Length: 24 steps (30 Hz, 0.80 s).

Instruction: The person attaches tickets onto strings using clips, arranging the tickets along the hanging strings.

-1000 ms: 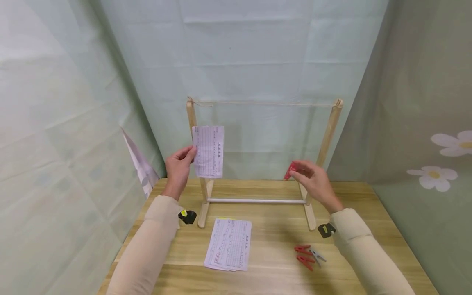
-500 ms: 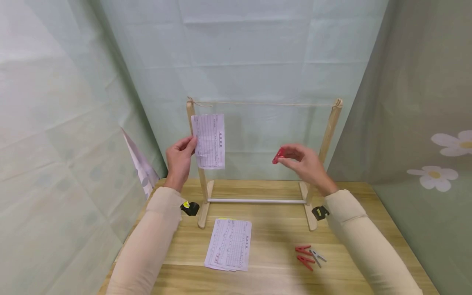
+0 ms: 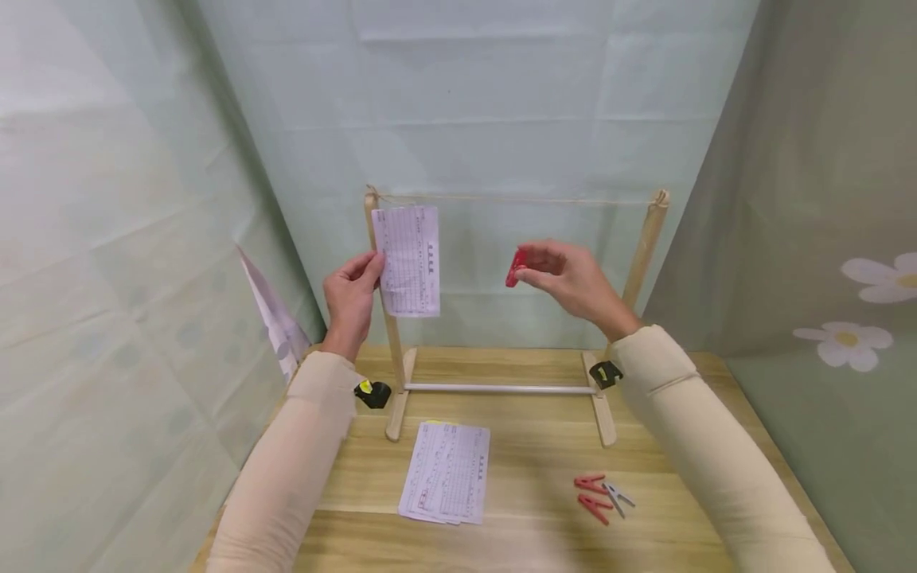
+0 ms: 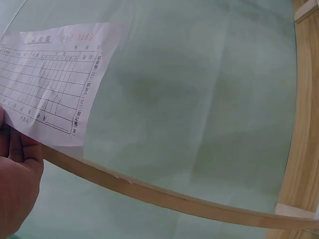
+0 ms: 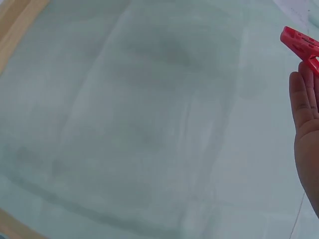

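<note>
Slip (image 3: 411,263) and red peg (image 3: 515,268) rise, nearing bench's (image 3: 530,461) far edge. Left-hand grip (image 3: 351,298) pinches slip; right-hand grip (image 3: 573,282), peg. Best lay slip's top flat against string (image 3: 516,199).

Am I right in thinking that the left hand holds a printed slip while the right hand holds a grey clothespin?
Not quite: the clothespin in the right hand is red, as the head view shows; the left hand does hold a printed slip.
</note>
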Available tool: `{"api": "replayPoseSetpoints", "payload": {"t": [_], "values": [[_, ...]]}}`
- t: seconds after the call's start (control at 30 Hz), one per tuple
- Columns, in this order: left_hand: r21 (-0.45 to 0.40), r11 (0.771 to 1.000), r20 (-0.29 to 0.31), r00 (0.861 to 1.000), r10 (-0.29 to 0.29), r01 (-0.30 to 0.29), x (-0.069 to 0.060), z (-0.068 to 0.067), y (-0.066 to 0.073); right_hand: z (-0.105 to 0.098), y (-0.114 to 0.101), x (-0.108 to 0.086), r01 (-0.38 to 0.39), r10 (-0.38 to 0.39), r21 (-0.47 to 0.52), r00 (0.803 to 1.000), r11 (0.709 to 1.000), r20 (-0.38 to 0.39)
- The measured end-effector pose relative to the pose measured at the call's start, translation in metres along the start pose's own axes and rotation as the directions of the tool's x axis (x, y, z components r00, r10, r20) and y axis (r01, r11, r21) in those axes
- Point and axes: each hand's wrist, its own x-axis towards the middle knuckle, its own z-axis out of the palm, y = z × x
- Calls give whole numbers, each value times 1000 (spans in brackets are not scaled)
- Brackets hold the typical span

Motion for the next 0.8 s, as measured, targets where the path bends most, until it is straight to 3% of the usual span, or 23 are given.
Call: {"api": "replayPoseSetpoints", "payload": {"t": [0.23,0.8], "values": [[1,1000,-20,999,28,-28,1,2,3,8,-22,22,30,-29,34,1000,999,-5],[-37,999,-50,999,16,-18,1,8,9,17,-72,70,59,-58,83,998,995,-8]]}}
